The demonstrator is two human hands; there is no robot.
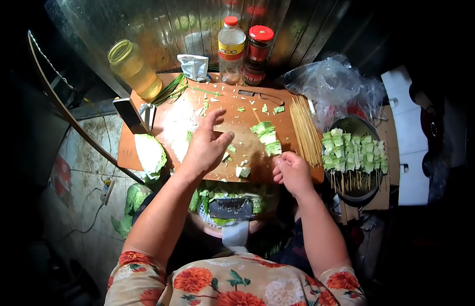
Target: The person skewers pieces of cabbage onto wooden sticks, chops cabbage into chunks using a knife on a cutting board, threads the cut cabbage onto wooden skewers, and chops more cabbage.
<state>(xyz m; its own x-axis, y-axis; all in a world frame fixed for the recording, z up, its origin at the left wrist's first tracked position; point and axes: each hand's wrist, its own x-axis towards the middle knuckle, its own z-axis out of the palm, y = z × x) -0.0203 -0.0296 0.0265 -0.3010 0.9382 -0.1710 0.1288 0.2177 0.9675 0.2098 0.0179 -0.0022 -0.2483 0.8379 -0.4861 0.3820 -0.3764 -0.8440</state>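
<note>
Well, right fingers [279,163] pinch a cabbage skewer [267,136] while left fingers [212,118] hover, released.

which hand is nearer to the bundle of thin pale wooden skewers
Right. The right hand is just left of the thin pale wooden skewers, holding a stick of green leafy pieces; the left hand is farther left, over the orange-brown board.

I see harsh white glare washing out the left of the flat orange-brown wooden board [172,120]; dark, barrel-curved edges surround it.
</note>
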